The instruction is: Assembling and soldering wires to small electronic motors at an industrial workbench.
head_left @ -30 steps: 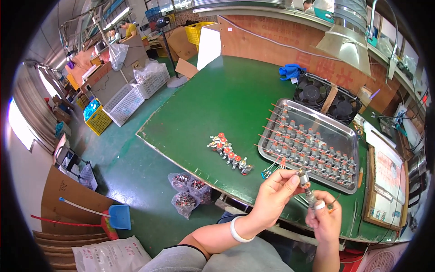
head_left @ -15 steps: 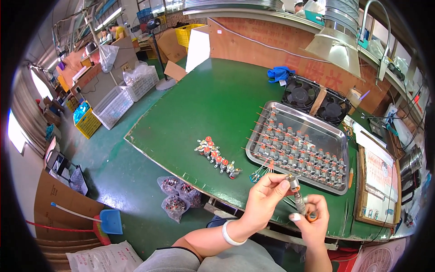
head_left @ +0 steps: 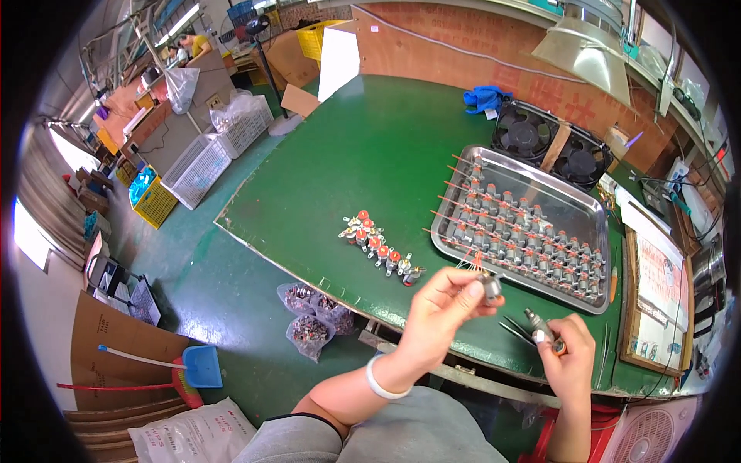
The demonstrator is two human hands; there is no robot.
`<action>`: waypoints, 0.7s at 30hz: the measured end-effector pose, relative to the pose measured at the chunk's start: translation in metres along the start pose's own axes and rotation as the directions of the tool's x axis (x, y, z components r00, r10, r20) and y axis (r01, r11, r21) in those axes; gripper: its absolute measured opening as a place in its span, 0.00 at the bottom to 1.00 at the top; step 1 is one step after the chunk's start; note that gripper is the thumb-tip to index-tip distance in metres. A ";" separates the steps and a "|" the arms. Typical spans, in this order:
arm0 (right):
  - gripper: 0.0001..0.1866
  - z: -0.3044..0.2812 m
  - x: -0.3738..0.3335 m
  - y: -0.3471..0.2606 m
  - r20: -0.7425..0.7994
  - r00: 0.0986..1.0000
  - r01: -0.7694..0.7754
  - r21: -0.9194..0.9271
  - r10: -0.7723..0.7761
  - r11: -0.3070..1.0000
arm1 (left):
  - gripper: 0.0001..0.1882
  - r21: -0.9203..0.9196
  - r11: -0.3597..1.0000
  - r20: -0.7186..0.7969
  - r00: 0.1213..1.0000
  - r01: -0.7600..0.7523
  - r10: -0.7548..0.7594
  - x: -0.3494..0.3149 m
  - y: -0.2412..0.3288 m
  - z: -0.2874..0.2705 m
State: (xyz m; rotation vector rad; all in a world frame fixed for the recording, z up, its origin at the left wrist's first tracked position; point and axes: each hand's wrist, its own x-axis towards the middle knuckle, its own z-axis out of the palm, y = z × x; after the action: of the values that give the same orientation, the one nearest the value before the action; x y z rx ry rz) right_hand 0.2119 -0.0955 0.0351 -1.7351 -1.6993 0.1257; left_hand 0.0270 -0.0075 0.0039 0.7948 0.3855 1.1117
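My left hand (head_left: 448,305) pinches a small silver cylindrical component (head_left: 489,286) between thumb and fingertips, raised over the table's near edge. My right hand (head_left: 571,351) is closed on a hand tool (head_left: 539,324) with a grey shaft and an orange end; its exact kind is unclear. Dark tweezers (head_left: 517,329) also stick out from that hand, tips apart. Beyond my left hand lies a loose cluster of components (head_left: 378,248) with red tops and metal tabs. A steel tray (head_left: 567,202) holds rows of similar grey components (head_left: 515,231) joined by thin orange-red wires.
The tray stands on a green table (head_left: 340,147). Two black fans (head_left: 525,133) and a blue cloth (head_left: 486,99) are behind it. On the right lies a framed board with papers (head_left: 656,293). Bags of parts (head_left: 310,333) sit on the floor, near a blue dustpan (head_left: 202,366).
My hands have moved apart. The tool in my right hand has come away from the component and shifted right and down. My left hand still holds the component. The view has shifted slightly.
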 end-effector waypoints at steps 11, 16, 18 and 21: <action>0.17 0.018 0.005 0.017 0.197 0.980 0.017 -0.191 0.022 0.981 | 0.07 0.391 0.896 -0.131 0.951 -0.209 0.279 0.002 0.019 -0.053; 0.14 0.025 0.002 0.017 0.173 0.985 0.053 -0.229 -0.013 0.972 | 0.07 0.504 0.807 -0.045 0.924 -0.308 0.380 -0.007 0.017 -0.067; 0.15 0.025 0.003 0.011 0.202 0.979 0.043 -0.202 -0.001 0.978 | 0.07 0.523 0.799 -0.030 0.931 -0.295 0.363 -0.011 0.019 -0.069; 0.20 0.024 0.013 0.006 0.220 0.975 0.083 -0.203 -0.037 0.976 | 0.08 0.506 0.825 -0.002 0.956 -0.252 0.293 -0.012 0.020 -0.074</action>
State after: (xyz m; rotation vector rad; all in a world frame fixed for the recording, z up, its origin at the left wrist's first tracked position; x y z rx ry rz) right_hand 0.2060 -0.0732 0.0188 -1.8775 -1.9824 0.1130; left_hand -0.0380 0.0130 -0.0325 1.3010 0.6611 1.3355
